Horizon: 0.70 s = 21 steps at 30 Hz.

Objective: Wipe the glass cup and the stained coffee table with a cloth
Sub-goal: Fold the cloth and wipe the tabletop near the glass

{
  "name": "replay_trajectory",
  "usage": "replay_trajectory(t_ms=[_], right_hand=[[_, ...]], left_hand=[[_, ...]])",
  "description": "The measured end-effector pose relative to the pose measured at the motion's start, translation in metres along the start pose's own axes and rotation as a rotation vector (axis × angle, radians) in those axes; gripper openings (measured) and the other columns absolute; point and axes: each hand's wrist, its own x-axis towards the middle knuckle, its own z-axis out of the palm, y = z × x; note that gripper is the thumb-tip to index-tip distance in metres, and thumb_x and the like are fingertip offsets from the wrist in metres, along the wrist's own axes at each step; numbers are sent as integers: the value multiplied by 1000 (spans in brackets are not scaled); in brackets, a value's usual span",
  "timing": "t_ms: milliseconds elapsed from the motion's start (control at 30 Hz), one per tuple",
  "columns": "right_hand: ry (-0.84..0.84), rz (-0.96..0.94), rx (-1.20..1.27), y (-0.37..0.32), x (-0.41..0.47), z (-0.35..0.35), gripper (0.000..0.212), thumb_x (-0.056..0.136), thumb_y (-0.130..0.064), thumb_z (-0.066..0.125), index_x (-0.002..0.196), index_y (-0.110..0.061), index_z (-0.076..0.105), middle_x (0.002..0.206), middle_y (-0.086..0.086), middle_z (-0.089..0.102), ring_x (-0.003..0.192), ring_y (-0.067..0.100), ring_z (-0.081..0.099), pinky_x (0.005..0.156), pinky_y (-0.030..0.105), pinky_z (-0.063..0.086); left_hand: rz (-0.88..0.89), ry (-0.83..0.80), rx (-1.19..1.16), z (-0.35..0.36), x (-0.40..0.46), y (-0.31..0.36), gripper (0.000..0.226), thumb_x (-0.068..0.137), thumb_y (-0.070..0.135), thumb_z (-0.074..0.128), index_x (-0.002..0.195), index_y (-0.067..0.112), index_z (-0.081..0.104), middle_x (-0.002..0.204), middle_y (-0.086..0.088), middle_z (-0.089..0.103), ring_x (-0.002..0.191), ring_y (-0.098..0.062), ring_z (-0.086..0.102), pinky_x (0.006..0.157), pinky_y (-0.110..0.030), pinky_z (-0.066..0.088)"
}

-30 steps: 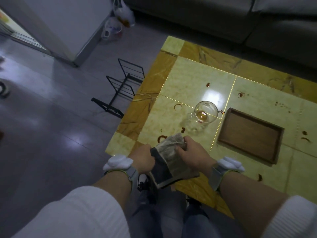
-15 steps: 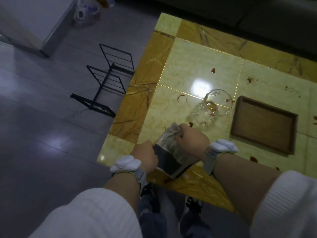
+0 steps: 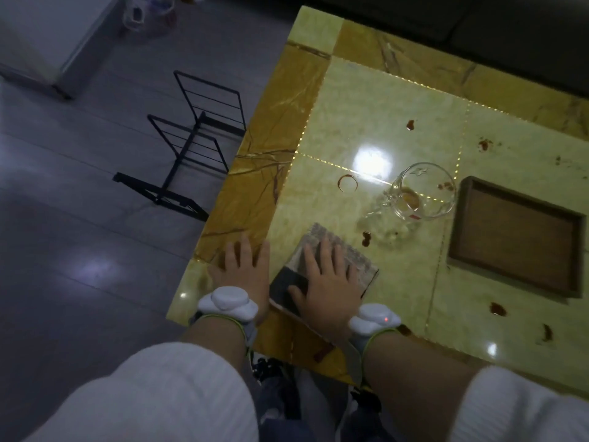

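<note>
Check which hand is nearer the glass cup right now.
Right. The right hand lies flat on the cloth, just short of the glass cup. The left hand lies flat on the table near its corner, farther from the cup.

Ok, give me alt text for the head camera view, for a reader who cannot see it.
A person's right hand presses flat on a folded grey cloth on a glossy yellow stone coffee table spotted with reddish-brown stains, the left hand flat on the table beside it. Beyond stand a clear glass cup and an empty brown wooden tray.

Cloth (image 3: 334,250) middle hidden under right hand (image 3: 328,282).
</note>
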Motion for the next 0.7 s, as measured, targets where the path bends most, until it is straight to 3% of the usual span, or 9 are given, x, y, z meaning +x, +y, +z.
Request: replay_trajectory(t_ms=[67, 200, 367, 500, 600, 700], right_hand=[[17, -20, -39, 4, -3, 17, 85, 95, -67, 35, 157, -28, -8, 163, 7, -20, 151, 36, -12, 119, 59, 2], [152, -100, -81, 22, -11, 27, 80, 95, -64, 37, 159, -24, 11, 165, 9, 4, 152, 36, 7, 119, 59, 17], [210, -74, -90, 33, 12, 19, 82, 92, -67, 36, 158, -24, 15, 165, 7, 10, 152, 34, 11, 120, 56, 19], [241, 35, -58, 3, 43, 12, 81, 93, -65, 30, 157, -19, 19, 165, 12, 12, 151, 39, 11, 120, 59, 13], [237, -81, -89, 7, 17, 27, 78, 95, -63, 31, 158, -20, 17, 166, 10, 8, 152, 38, 7, 119, 59, 9], [201, -216, -116, 30, -5, 33, 77, 95, -67, 31, 158, -24, 16, 166, 5, 8, 152, 34, 8, 118, 57, 11]], left_hand=[[-6, 0, 11, 9, 4, -3, 96, 94, 31, 58, 153, 27, -16, 161, -12, -21, 148, -40, -11, 114, -63, 17], [-27, -50, -3, 20, 8, -2, 95, 98, 33, 55, 151, 28, -24, 157, -11, -32, 146, -42, -16, 111, -58, 24], [8, -79, 1, 30, 15, -10, 141, 67, 52, 82, 146, 28, -33, 153, -10, -39, 145, -44, -19, 110, -59, 26], [24, -48, 5, 39, 24, -15, 148, 62, 56, 83, 142, 29, -39, 152, -8, -42, 144, -44, -19, 108, -61, 27], [28, -41, -20, 43, 28, -16, 150, 61, 55, 84, 129, 30, -48, 150, -6, -45, 144, -44, -21, 108, -62, 25], [29, -53, -34, 42, 26, -16, 150, 61, 54, 84, 137, 29, -43, 150, -7, -44, 144, -45, -21, 108, -62, 25]])
